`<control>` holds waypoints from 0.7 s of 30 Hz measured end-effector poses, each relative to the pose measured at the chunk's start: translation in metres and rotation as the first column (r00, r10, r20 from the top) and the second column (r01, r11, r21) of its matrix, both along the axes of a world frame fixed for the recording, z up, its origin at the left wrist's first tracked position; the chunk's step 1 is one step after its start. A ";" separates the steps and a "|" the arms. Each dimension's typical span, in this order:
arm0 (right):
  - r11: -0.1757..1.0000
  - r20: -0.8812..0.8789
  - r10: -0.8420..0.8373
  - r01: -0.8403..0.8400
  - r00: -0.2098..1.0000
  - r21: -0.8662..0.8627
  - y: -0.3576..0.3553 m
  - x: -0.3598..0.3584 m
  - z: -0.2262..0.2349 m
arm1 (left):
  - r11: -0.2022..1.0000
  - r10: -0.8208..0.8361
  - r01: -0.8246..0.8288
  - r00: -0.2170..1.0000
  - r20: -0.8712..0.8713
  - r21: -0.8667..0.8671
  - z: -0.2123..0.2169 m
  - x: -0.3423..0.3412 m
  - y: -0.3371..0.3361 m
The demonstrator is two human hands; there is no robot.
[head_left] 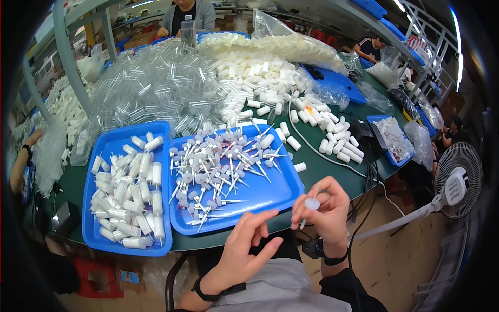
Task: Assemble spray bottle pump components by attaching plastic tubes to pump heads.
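Note:
My right hand [332, 208] is closed on a small part with a translucent white disc [312, 204] and a thin stem, held just off the tray's near right corner. My left hand [240, 260] holds nothing; its thumb and fingers are apart, near the front edge of the blue tray [265, 195]. In that tray lies a heap of similar disc-and-stem parts [205, 179], some with thin red wires. A second blue tray [112, 141] to its left contains many white cylinders with thin pins [130, 205].
Loose white tubes [293, 143] and a large pile of clear plastic sleeves [150, 78] cover the far green table [364, 179]. A cable [332, 160] crosses at right. A white fan [455, 187] stands beyond the table's right edge. Other people sit around; one arm [20, 166] reaches in at left.

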State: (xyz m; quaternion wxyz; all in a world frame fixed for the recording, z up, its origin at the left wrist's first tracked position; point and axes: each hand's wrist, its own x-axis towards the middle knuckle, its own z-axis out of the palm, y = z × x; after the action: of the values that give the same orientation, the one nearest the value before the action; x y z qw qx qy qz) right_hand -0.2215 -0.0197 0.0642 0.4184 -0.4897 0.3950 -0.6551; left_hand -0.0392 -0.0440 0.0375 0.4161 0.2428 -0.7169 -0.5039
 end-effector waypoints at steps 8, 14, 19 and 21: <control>0.997 0.009 0.078 -0.078 0.997 -0.018 0.010 0.009 -0.011 | 0.981 0.028 -0.037 0.998 -0.053 -0.191 0.022 -0.009 -0.010; 0.994 0.008 0.106 -0.106 0.994 -0.042 0.012 0.011 -0.011 | 0.977 0.032 -0.045 0.997 -0.063 -0.211 0.020 -0.005 -0.008; 0.993 0.003 0.109 -0.109 0.994 -0.035 0.013 0.011 -0.011 | 0.977 0.028 -0.038 0.998 -0.054 -0.210 0.020 -0.004 -0.008; 0.994 0.001 0.107 -0.107 0.994 -0.028 0.013 0.011 -0.012 | 0.979 0.030 -0.039 0.998 -0.047 -0.201 0.019 -0.004 -0.008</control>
State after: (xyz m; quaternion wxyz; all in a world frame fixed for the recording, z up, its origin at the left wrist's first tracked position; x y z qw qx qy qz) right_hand -0.2105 -0.0062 0.0524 0.4464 -0.5151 0.3584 -0.6379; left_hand -0.0428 -0.0517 0.0568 0.4631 0.2008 -0.7506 -0.4264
